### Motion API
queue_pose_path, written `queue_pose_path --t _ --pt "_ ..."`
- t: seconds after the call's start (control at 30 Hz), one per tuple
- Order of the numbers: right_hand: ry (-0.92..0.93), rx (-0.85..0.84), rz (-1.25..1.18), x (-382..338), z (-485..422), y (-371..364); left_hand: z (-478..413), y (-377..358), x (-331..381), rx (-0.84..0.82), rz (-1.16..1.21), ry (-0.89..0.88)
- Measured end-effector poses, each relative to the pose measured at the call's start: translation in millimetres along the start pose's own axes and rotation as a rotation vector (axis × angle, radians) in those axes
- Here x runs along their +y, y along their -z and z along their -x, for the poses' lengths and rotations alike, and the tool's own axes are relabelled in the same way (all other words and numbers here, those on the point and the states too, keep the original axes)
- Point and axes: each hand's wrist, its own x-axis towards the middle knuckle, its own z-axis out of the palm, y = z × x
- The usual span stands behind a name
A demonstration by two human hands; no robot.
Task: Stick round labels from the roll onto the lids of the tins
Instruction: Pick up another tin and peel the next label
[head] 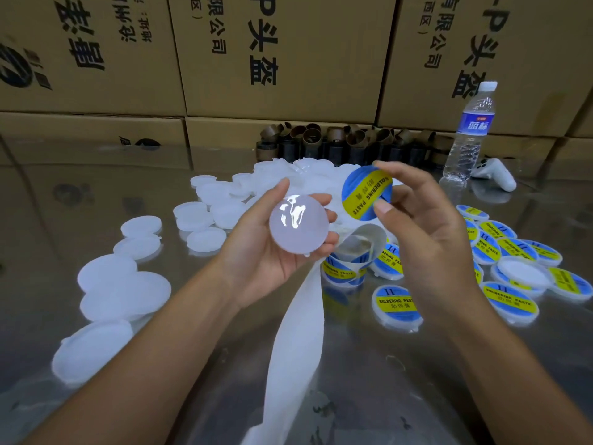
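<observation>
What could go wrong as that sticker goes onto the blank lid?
The label, pinched at one edge by the right hand, could land off-centre or crease on the lid in the left hand. Its glue might cling to the fingers. The loose backing strip below could snag a wrist.

Left of the label roll (343, 271), blank white lids (125, 293) litter the tabletop (80, 194), bare steel showing beyond them. Right of the roll, labelled lids (510, 300) crowd close. Behind it stand a lid heap (282, 170), cardboard cores (321, 139) and a water bottle (468, 136); nearer trails its backing strip (298, 348).
</observation>
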Motion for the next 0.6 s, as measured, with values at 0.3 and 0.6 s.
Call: queue_pose_path --t 0.3,0.6 --pt "0.022 -0.092 0.123 -2.6 3.4 -7.7 -1.2 -0.3 -9.0 -0.092 -0.123 0.108" --pt "0.193 -0.143 0.444 3.8 9.5 -12.9 -3.1 0.4 -13.1 -0.141 -0.245 0.143"
